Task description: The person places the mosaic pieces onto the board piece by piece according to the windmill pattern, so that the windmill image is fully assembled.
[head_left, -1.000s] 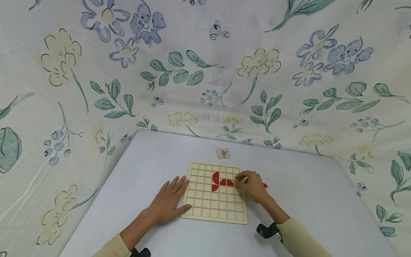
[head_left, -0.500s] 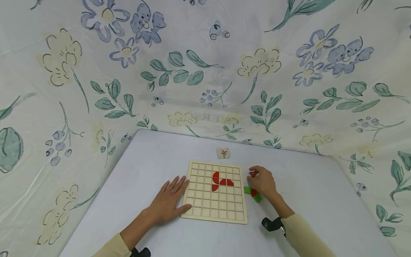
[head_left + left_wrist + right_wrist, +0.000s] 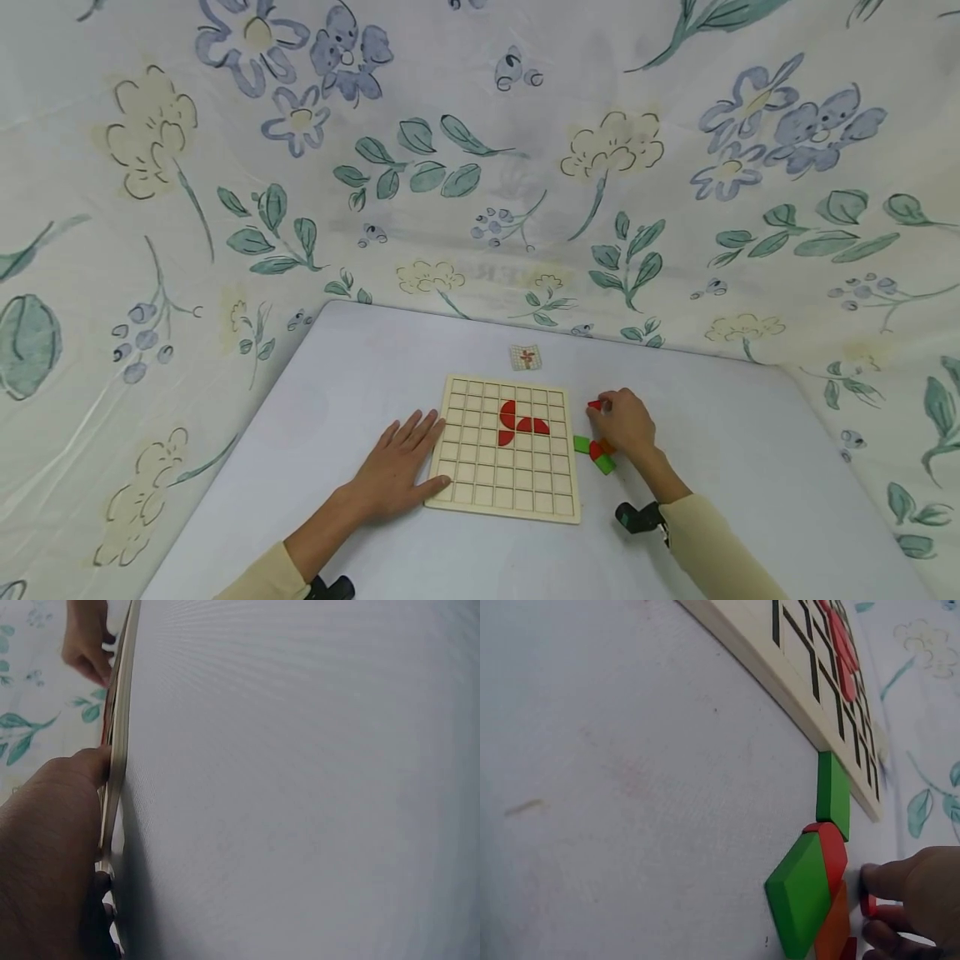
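My left hand (image 3: 397, 462) lies flat with its fingers straight against the left side of a wooden grid board (image 3: 480, 475), and its thumb overlaps the board's edge. Several red quarter-round pieces (image 3: 506, 414) sit in the squares at the board's upper middle. Right of the board, my right hand (image 3: 628, 423) pinches a small red piece (image 3: 596, 405) between thumb and fingers, low over the table. In the right wrist view that red piece (image 3: 868, 904) is mostly covered by the fingers. Just below this hand lie green pieces (image 3: 802, 889), a red piece (image 3: 832, 855) and an orange one (image 3: 834, 926).
Beyond the board's far edge lies a small card (image 3: 526, 357) with a red pattern on a grid. Another green piece (image 3: 582, 444) lies against the board's right edge. A floral cloth (image 3: 480, 167) hangs behind the white table (image 3: 375, 350).
From the board's right edge, my right hand has moved right to the loose pieces, uncovering several of them, and now pinches a red one. My left hand has stayed in place.
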Demonstrator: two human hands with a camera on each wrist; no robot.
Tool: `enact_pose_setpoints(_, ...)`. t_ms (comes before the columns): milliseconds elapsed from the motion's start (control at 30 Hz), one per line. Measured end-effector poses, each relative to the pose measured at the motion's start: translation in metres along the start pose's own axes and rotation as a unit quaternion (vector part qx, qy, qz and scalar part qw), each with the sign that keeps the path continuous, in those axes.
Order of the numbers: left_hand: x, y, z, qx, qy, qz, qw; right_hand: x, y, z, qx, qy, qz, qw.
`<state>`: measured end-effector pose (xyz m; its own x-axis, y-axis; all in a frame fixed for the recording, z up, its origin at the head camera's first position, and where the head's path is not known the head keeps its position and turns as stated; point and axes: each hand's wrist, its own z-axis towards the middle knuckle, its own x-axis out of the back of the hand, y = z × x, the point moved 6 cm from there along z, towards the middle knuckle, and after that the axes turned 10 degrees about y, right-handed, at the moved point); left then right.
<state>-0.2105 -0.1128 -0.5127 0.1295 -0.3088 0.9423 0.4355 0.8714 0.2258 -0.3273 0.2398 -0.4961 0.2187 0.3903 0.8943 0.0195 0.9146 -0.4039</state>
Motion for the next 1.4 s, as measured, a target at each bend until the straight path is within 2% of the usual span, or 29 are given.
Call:
enact_pose_setpoints(333, 0.000, 0.000, 0.000, -0.001, 0.002, 0.004, 1.0000, 0.001, -0.010, -0.001, -0.001, -0.003, 0.062, 0.998)
enact_pose_setpoints(467, 0.000, 0.000, 0.000, -0.001, 0.000, 0.006, 1.0000, 0.001, -0.021, -0.005, 0.037, 0.002, 0.103, 0.994)
enact_pose_setpoints(533, 0.000, -0.001, 0.000, 0.000, 0.000, 0.007, 1.0000, 0.000, -0.031, -0.007, 0.074, 0.006, 0.134, 0.988)
enact_pose_setpoints(633, 0.000, -0.001, 0.000, 0.002, -0.002, 0.009, 1.0000, 0.002, -0.047, -0.011, 0.130, 0.011, 0.183, 0.974)
enact_pose_setpoints(733, 0.000, -0.001, 0.000, 0.002, -0.001, 0.009, 1.0000, 0.003, -0.063, -0.015, 0.164, 0.006, 0.221, 0.961)
enact_pose_setpoints(867, 0.001, 0.000, 0.000, 0.001, 0.001, 0.002, 1.0000, 0.002, -0.082, -0.018, 0.175, -0.012, 0.238, 0.955)
enact_pose_setpoints(1100, 0.002, 0.001, 0.000, -0.001, 0.001, 0.001, 1.0000, -0.002, -0.107, -0.023, 0.169, -0.047, 0.240, 0.955)
enact_pose_setpoints(1267, 0.003, 0.001, 0.000, 0.001, 0.001, 0.004, 1.0000, -0.006, -0.122, -0.027, 0.209, -0.069, 0.267, 0.938)
enact_pose_setpoints(1400, 0.003, 0.001, 0.000, 0.004, -0.002, 0.004, 1.0000, -0.009, -0.132, -0.031, 0.231, -0.080, 0.277, 0.929)
